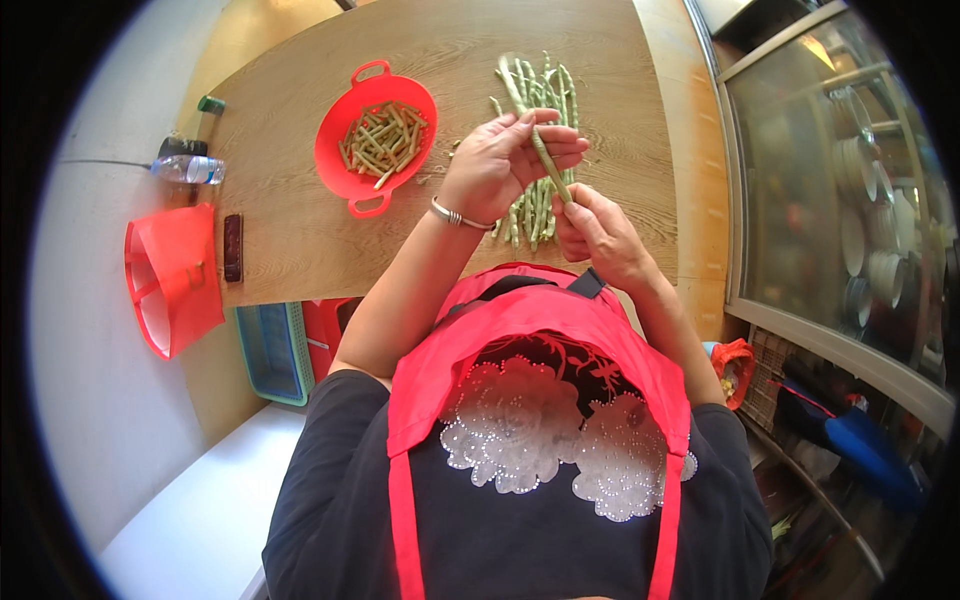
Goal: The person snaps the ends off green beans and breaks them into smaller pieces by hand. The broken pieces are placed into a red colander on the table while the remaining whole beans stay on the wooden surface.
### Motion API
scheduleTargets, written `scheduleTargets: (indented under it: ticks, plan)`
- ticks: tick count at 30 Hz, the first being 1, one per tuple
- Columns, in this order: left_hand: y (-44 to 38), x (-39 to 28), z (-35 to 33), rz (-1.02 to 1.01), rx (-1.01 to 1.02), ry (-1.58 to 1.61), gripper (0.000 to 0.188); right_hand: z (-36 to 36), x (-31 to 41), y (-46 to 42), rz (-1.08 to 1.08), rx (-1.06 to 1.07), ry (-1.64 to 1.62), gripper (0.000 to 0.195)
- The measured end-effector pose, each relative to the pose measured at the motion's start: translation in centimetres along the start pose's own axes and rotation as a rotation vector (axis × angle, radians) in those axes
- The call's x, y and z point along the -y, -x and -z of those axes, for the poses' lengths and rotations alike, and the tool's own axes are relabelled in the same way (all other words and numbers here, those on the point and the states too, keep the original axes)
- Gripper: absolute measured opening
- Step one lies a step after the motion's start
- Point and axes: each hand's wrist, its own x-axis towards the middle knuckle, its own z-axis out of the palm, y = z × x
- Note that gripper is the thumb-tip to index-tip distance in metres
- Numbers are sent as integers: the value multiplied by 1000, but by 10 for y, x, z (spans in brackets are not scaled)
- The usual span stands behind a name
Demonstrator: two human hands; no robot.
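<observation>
A long green bean pod (pixel 550 164) runs between my two hands above the wooden table. My left hand (pixel 504 155), with a metal bangle at the wrist, grips it between thumb and index finger, its other fingers spread. The fingertips of my right hand (pixel 598 229) pinch the pod's lower end. Beneath both hands lies a bunch of long green beans (pixel 538 201), partly hidden by them. To the left, a red plastic colander (pixel 328 154) with two handles holds many short cut bean pieces (pixel 381 140).
Small scraps (pixel 433 174) lie beside the colander. At the table's left edge are a plastic water bottle (pixel 187 169), a green-capped container (pixel 211 105), a dark red case (pixel 233 247) and a red bag (pixel 176 277). A glass-doored cabinet (pixel 817 187) with dishes stands right.
</observation>
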Motion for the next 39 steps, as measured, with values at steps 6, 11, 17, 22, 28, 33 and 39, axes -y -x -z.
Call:
scheduleTargets:
  ticks: [6,11,17,22,28,33,39]
  plan:
    - [19,33,-27,-395,-63,-508,14,26,-35,-28,295,-392,669,21]
    - [30,17,-43,-287,-41,-503,17,70,-47,-44,45,-391,410,23]
    - [25,12,-7,-67,-87,-490,20,7,-3,-23,-17,71,-291,23]
    - [16,-20,7,-164,-222,-328,21,2,-7,-23,3,90,-100,19]
    - [36,15,-34,-492,-168,-774,15,46,-49,-53,0,-317,127,20]
    - [28,13,-6,-187,-226,-551,16,-5,6,-24,2,22,-239,24]
    - [16,-13,4,-202,-246,-370,22,12,-23,-33,12,60,71,20]
